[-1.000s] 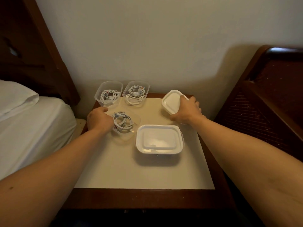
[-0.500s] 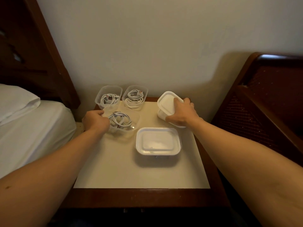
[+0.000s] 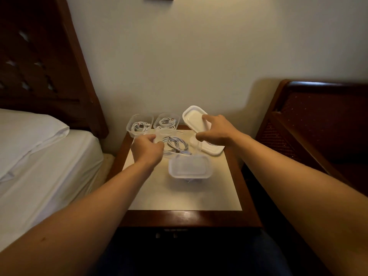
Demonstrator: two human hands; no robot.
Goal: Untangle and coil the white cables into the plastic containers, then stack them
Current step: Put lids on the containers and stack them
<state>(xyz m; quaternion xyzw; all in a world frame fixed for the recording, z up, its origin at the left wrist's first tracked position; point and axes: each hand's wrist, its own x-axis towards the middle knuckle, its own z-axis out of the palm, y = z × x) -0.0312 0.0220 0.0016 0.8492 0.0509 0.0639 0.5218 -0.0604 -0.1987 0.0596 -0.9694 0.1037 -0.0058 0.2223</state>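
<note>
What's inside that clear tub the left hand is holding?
A loosely coiled white cable lies inside the clear tub, which has no lid. The left hand covers its near-left corner, so anything there is hidden.

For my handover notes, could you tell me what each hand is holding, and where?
The left hand grips the left rim of the open container; the right hand holds the white lid by its long right edge.

A bedroom: a white-sheeted bed with a white pillow and dark carved wooden headboard flanks a small cream-topped wooden bedside table against a plain pale wall.
</note>
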